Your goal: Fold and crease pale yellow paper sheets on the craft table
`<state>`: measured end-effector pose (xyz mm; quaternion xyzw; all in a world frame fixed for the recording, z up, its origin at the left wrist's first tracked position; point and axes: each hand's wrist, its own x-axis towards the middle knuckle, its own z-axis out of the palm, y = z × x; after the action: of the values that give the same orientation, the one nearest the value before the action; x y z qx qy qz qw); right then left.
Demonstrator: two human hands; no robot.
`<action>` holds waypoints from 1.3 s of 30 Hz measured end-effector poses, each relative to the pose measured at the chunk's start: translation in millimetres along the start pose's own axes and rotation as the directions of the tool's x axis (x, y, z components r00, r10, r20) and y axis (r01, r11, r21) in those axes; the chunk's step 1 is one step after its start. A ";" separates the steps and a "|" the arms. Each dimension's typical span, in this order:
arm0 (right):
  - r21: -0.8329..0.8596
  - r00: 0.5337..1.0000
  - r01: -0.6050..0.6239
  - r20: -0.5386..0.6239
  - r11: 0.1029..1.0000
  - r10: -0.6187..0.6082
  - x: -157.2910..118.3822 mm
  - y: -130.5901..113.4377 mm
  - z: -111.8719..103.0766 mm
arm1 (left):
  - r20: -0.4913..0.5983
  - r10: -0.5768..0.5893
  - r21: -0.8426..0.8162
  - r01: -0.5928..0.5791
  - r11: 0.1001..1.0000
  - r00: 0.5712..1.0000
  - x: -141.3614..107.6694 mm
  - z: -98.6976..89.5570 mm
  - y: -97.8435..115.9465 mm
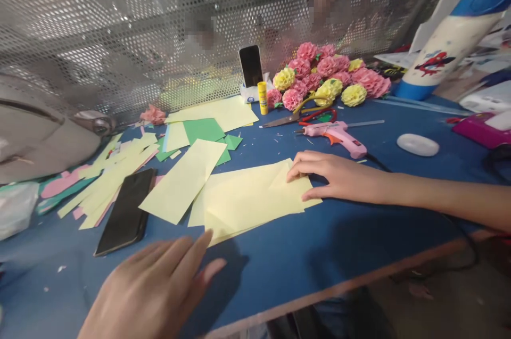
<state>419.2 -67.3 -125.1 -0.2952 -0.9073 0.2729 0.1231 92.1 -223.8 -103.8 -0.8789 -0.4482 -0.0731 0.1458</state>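
On the blue table lie overlapping pale yellow paper sheets (247, 195), with creased corners at both ends. My right hand (315, 174) holds the right end, its fingers bent onto the paper and its thumb lower down, near the edge. Close to the lower left corner is my left hand (155, 280), fingers stretched and thumb apart, holding nothing. Its index fingertip reaches the corner; I cannot tell whether it touches. Another yellow sheet (183, 179) lies slanted across the left end.
A dark phone (125, 211) and paper strips (115, 174) lie left. Behind are green paper (203, 130), a glue stick (262, 98), scissors (295, 115), a pink glue gun (335, 134), paper flowers (327, 73) and an upright phone (250, 66). A bottle (447, 46) and white oval object (418, 145) are right.
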 end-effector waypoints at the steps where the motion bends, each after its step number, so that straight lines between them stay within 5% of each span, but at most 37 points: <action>1: 0.001 1.000 0.007 -0.001 1.000 -0.007 0.2 -1.5 -0.8 | -0.006 0.004 0.042 -0.004 0.999 1.000 13.9 -2.8 2.5; 3: 0.008 1.000 0.025 -0.002 1.000 -0.025 0.4 -5.1 -2.1 | -0.065 0.033 0.082 -0.028 0.996 0.997 44.2 -3.6 8.5; 8: 0.023 0.997 0.052 -0.052 0.998 -0.051 -2.3 -13.2 -0.8 | 0.117 0.021 -0.204 0.003 0.979 0.993 103.9 16.4 22.8; 15: 0.333 0.982 -0.043 -0.160 0.942 0.101 -4.1 -19.1 -8.3 | 0.075 -0.154 -0.635 0.166 0.755 0.985 129.4 27.4 25.6; 17: 0.422 0.973 -0.022 -0.199 0.906 0.117 -2.0 -26.6 -17.0 | 0.160 -0.180 -0.768 0.237 0.595 0.971 134.6 20.8 21.6; 21: 0.639 0.960 0.061 -0.248 0.767 0.130 2.1 -47.3 -33.6 | 0.421 -0.121 -0.900 0.430 0.066 0.899 138.2 4.6 18.7; 23: 0.728 0.970 0.059 -0.203 0.683 0.133 3.4 -54.5 -37.4 | 0.451 -0.160 -0.890 0.429 -0.155 0.878 133.7 -0.4 24.1; 26: 0.766 0.981 0.002 -0.127 0.643 0.148 5.8 -55.4 -36.1 | 0.449 -0.221 -0.867 0.361 -0.344 0.866 121.1 -1.2 39.1; 30: 0.670 0.993 -0.086 -0.001 0.737 0.117 13.4 -43.5 -25.6 | 0.467 -0.215 -0.853 0.372 -0.366 0.858 107.4 8.2 51.7; 34: 0.512 0.991 -0.117 0.118 0.851 0.065 23.1 -37.2 -10.8 | 0.458 -0.302 -0.887 0.407 -0.219 0.836 109.4 24.1 39.8; 39: 0.428 0.997 -0.010 0.074 0.904 -0.024 27.8 -36.4 4.9 | 0.340 -0.355 -0.935 0.353 -0.028 0.871 115.4 45.0 22.6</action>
<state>378.1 -77.2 -106.8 -0.2469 -0.8305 0.4761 0.1504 178.1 -133.3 -120.8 -0.5967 -0.4865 -0.3890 -0.5059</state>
